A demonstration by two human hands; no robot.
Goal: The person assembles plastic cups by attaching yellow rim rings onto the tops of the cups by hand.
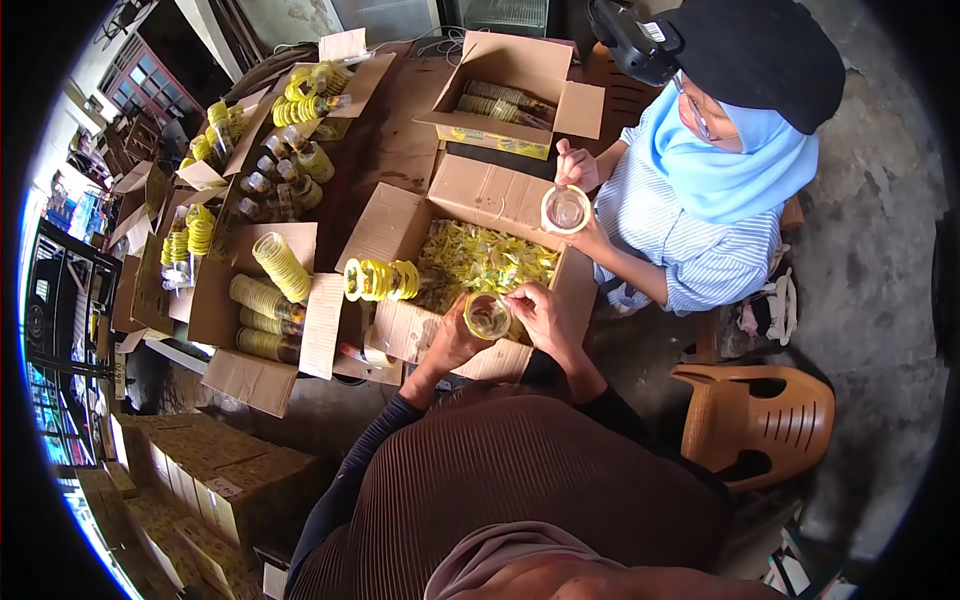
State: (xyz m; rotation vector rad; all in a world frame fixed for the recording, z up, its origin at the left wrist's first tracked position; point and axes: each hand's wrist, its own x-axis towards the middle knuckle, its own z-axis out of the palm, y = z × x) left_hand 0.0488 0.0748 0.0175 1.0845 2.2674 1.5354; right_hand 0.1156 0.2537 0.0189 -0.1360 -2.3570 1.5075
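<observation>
My left hand [456,338] is wrapped round a clear plastic cup [487,318] with a yellow rim, its mouth turned up toward me. At the cup's right edge, the fingers of my right hand [543,318] are pinched together; what they hold, if anything, is too small to make out. Both hands are over the near side of an open cardboard box [405,330] filled with small yellow packets [485,255]. A row of yellow-rimmed cups [381,280] lies across the box's left flap, close to my left hand.
A co-worker [700,210] at the right holds a similar cup [566,209]. Farther back, another carton [510,70] contains stacked cups. Several cartons [255,385] and cup stacks [281,267] crowd the left. An orange plastic chair [765,425] stands at right.
</observation>
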